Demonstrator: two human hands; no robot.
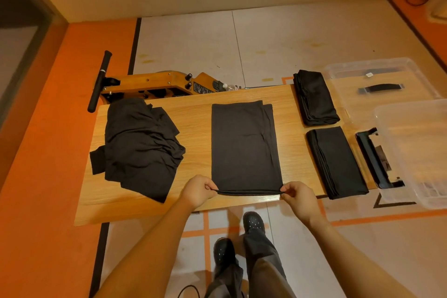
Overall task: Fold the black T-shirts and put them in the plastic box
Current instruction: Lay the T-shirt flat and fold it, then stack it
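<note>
A black T-shirt (244, 143) lies as a long folded rectangle in the middle of the wooden table (193, 113). My left hand (198, 190) pinches its near left corner and my right hand (298, 197) pinches its near right corner, lifting the near edge slightly. A rumpled pile of black T-shirts (137, 145) sits at the table's left. Two folded stacks rest at the right: the far folded stack (314, 97) and the near folded stack (336, 162). The clear plastic box (411, 143) stands on the floor to the right of the table.
The box's clear lid (377, 77) with a black handle lies on the floor behind the box. A wooden machine with a black bar (154, 84) stands behind the table's far left edge. My feet (242, 237) are under the near edge.
</note>
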